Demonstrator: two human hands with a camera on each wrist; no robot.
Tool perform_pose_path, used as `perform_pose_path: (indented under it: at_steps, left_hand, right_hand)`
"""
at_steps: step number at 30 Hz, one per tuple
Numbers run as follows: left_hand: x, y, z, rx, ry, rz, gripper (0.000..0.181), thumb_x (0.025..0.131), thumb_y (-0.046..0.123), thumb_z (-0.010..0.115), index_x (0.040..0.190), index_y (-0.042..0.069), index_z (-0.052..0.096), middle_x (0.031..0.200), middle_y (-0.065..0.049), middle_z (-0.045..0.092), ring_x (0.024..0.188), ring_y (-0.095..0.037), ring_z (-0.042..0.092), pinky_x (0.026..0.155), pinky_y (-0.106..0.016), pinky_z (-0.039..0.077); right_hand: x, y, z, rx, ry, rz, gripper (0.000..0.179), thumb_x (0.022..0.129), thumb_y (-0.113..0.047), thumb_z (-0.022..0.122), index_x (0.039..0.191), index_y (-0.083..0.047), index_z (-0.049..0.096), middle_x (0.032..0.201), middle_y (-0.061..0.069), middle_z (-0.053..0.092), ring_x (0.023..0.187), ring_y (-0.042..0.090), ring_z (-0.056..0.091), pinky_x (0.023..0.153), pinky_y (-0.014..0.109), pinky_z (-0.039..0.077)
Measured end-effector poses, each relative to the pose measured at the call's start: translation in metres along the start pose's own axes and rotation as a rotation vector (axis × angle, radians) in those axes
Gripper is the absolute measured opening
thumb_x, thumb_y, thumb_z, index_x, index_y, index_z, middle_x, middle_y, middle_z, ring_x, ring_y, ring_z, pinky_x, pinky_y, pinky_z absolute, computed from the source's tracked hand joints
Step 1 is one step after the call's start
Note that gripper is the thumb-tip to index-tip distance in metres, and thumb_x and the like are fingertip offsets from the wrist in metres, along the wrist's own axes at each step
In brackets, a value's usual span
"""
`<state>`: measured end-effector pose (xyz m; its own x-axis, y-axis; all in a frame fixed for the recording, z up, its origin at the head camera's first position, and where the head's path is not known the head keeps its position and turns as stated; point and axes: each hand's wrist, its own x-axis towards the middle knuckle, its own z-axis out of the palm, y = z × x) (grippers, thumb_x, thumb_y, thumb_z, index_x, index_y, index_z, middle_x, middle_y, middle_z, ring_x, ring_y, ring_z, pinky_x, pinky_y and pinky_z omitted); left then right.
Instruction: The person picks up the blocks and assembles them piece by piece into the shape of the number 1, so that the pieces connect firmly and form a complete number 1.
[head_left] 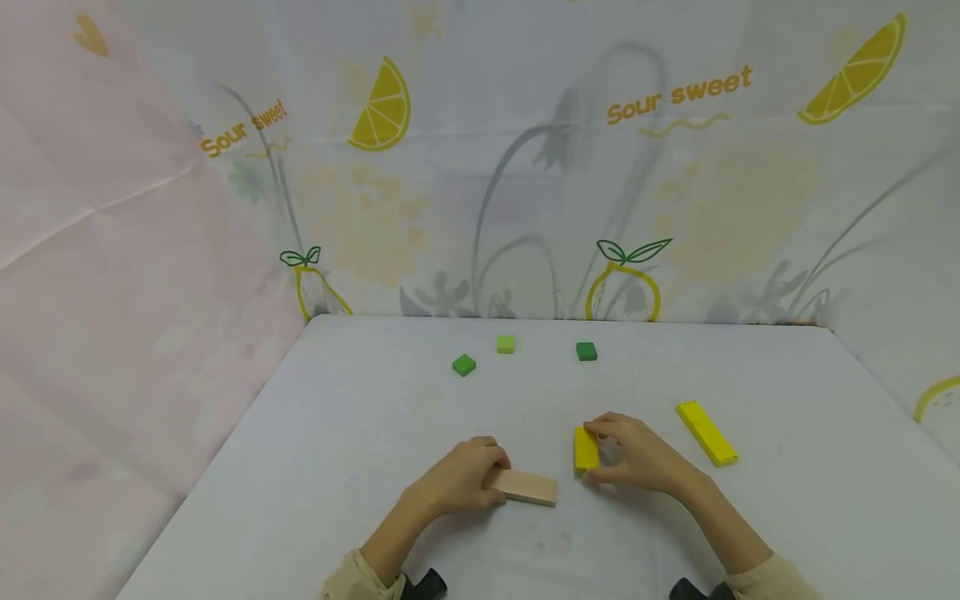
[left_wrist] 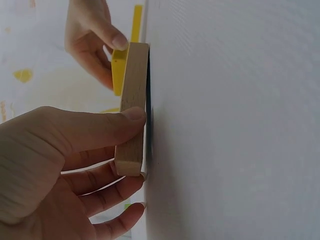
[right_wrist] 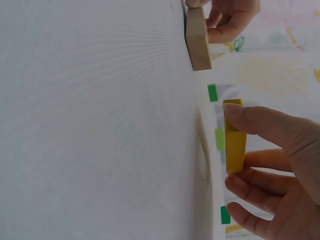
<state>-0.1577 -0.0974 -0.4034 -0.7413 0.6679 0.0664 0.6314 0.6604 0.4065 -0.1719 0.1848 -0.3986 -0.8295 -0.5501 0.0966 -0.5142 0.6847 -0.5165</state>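
Note:
My left hand grips the left end of a flat plain wooden block, its thumb on the near side and fingers on the far side. In the left wrist view the thumb presses on the wooden block, and a dark shadow runs along its underside. To the right, my right hand pinches a short yellow block between thumb and fingers at its two ends. The right wrist view shows the yellow block with the thumb over one end. The two blocks are apart, a small distance between them.
A longer yellow block lies slantwise to the right of the right hand. Toward the back of the white table lie a mid-green block, a light green block and a dark green block. A printed cloth hangs behind.

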Motion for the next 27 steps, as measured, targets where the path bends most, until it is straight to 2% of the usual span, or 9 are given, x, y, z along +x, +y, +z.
perform_pose_path:
  at_steps: [19, 27]
  left_hand:
    - [0.011, 0.014, 0.007, 0.067, -0.019, 0.021, 0.028, 0.075, 0.018, 0.079, 0.097, 0.006, 0.067, 0.091, 0.002, 0.061, 0.081, -0.004, 0.05, 0.074, -0.019, 0.044]
    - [0.015, 0.019, 0.01, 0.115, -0.033, 0.027, 0.029, 0.075, 0.021, 0.078, 0.098, 0.007, 0.067, 0.091, 0.002, 0.061, 0.081, -0.004, 0.049, 0.074, -0.019, 0.043]
  right_hand:
    - [0.011, -0.006, 0.005, -0.009, -0.031, 0.017, 0.062, 0.073, -0.032, 0.079, 0.118, 0.005, 0.06, 0.113, 0.014, 0.062, 0.103, 0.029, 0.057, 0.09, 0.046, 0.047]
    - [0.014, -0.007, 0.006, -0.004, -0.029, -0.008, 0.063, 0.072, -0.032, 0.08, 0.117, 0.007, 0.06, 0.112, 0.015, 0.062, 0.103, 0.03, 0.057, 0.09, 0.047, 0.046]
